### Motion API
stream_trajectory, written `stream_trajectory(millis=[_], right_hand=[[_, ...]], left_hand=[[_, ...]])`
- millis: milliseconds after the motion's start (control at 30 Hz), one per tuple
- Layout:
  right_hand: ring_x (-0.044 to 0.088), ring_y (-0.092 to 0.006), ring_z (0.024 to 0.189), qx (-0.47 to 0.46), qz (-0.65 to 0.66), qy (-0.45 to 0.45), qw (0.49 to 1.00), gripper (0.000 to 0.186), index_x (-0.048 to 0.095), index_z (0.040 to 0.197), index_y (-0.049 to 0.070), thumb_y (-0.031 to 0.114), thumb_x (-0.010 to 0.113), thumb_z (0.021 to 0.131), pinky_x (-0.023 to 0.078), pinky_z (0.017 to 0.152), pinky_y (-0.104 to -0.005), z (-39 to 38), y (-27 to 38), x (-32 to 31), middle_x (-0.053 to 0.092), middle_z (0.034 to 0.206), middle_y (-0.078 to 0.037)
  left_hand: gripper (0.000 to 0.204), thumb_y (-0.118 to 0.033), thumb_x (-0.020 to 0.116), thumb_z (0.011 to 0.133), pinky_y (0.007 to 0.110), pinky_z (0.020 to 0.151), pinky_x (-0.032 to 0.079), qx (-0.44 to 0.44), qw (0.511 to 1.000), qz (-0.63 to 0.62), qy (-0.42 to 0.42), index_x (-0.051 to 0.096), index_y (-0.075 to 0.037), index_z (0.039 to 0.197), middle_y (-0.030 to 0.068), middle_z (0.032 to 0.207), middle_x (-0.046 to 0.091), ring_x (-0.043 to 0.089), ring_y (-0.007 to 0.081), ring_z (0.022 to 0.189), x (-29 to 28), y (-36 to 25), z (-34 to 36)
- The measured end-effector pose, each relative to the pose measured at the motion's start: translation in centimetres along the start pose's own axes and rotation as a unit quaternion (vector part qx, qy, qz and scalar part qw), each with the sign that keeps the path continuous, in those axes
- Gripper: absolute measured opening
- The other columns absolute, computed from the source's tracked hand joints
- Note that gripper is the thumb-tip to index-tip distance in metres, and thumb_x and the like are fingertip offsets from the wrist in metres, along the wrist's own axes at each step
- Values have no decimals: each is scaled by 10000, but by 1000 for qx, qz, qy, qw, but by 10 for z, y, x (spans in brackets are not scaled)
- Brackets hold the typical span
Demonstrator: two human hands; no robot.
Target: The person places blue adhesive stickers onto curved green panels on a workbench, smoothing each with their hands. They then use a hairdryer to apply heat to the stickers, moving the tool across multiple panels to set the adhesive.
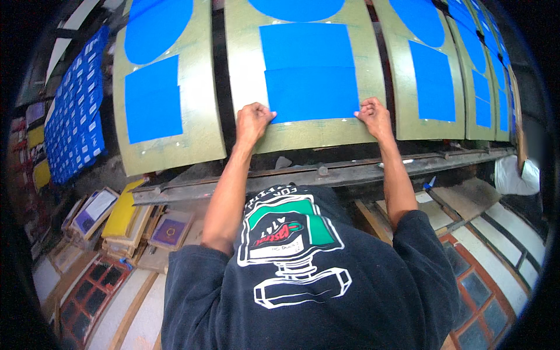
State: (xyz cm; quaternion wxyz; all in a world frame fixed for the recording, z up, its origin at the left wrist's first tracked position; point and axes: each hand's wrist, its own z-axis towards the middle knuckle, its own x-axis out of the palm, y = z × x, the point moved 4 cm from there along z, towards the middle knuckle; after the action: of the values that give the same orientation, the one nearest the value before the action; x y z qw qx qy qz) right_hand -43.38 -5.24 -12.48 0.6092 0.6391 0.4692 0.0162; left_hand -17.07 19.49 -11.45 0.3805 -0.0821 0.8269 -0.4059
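A rectangular blue fabric piece (pixel 312 96) lies on the middle greenish board (pixel 315 135), its near edge close to the board's near end. At its near left corner, my left hand (pixel 255 121) is closed with thumb and fingers pinching the fabric. My right hand (pixel 374 118) pinches the near right corner in the same way. The fabric is flat between both hands. It meets or overlaps another blue fabric piece (pixel 306 44) just beyond it, along a straight seam line. Farther off, a blue piece with a rounded edge (pixel 297 7) is cut off by the top of the view.
Similar boards with blue pieces stand alongside: one left board (pixel 175 153), one right board (pixel 429 129) and more at far right. A metal rail (pixel 233 185) runs along their near ends. Framed screens (pixel 169 230) are stacked lower left. A blue patterned sheet (pixel 76 111) hangs far left.
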Motion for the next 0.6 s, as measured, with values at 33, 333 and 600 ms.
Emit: stream_trajectory(millis=[33,333,600], right_hand=[[544,-90,670,-12,13,2,1000,330,603,975,3,70,800,719,495,673,-253,1,-5,-2,605,776,-21],[589,-105,687,23,-4,15,1000,321,587,978,16,33,775,718,505,666,-271,3,-2,-7,625,786,-37],[553,-313,1141,-141,-75,-135,978,446,570,1193,17,279,688,853,401,1008,-454,-13,47,27,595,1193,-185]], left_hand=[[205,-181,802,750,285,593,476,12,1000,0,-3,675,-20,751,55,680,660,584,108,626,2,5,1],[243,-198,812,738,280,561,462,7,1000,-8,-3,675,3,742,42,648,650,560,99,578,4,-2,3],[211,-230,750,791,316,628,509,47,997,12,-52,694,-27,790,92,676,674,625,150,625,-6,5,-17]])
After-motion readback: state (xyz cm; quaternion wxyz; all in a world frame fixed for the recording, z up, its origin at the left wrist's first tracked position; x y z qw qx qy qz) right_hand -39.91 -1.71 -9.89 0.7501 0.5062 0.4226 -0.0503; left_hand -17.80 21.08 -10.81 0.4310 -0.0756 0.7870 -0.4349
